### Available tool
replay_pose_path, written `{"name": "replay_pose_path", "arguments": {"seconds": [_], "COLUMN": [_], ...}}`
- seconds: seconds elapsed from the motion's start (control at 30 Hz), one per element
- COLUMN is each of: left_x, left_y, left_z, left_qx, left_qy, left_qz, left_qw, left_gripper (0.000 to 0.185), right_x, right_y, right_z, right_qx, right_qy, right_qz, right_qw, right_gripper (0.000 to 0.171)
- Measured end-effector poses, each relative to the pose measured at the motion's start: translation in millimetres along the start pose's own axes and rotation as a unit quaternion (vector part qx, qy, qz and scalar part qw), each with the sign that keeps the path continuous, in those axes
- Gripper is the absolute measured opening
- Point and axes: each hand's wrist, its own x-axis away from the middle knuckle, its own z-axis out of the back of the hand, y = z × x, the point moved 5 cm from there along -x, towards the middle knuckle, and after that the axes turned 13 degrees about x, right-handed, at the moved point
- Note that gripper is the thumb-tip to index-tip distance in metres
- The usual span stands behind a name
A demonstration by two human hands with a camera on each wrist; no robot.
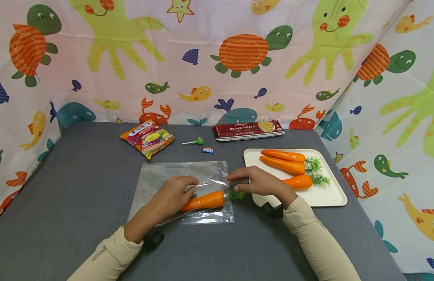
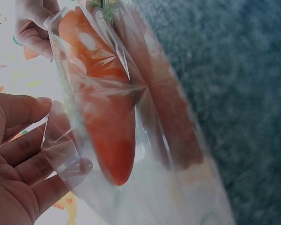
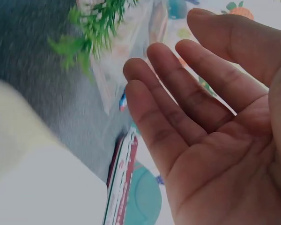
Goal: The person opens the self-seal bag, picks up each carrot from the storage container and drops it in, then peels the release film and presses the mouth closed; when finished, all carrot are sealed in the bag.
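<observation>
Carrot (image 1: 202,201) lengthwise left-right, greens rightward.

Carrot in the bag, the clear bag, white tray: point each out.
carrot in the bag (image 1: 202,201), head view, mid-body.
clear bag (image 1: 174,171), head view, flat upper panel.
white tray (image 1: 325,197), head view, bare near-right part.

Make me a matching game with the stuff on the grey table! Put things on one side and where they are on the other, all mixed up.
Things:
1. carrot in the bag
2. three carrots
3. lollipop
4. spaghetti box

Places:
A. on the white tray
B. at the back of the table, by the curtain
C. inside the clear plastic bag, under the left hand
D. between the snack packet and the spaghetti box

Pairs: 1-C, 2-A, 3-D, 4-B
</observation>
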Motion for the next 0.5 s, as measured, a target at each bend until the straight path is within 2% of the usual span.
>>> {"name": "replay_pose_path", "arguments": {"seconds": [0.23,0.37,0.5], "left_x": [-0.2,0.0,0.3], "left_y": [0.3,-0.1,-0.2], "left_z": [-0.2,-0.2,0.6], "left_qx": [-0.006,-0.010,-0.009], "left_qy": [-0.001,-0.003,-0.002], "left_qz": [0.002,0.008,0.008], "left_qw": [1.0000,0.9999,0.9999], "left_gripper": [0.016,0.016,0.016], "right_x": [19.7,35.1,48.9], "right_y": [9.7,17.4,27.8], "right_z": [15.6,27.3,34.2], "right_qx": [0.007,0.024,0.018], "right_qy": [0.050,0.078,0.085], "right_qz": [-0.003,-0.033,-0.056], "right_qw": [0.999,0.996,0.995], "right_gripper": [0.035,0.035,0.036]}}
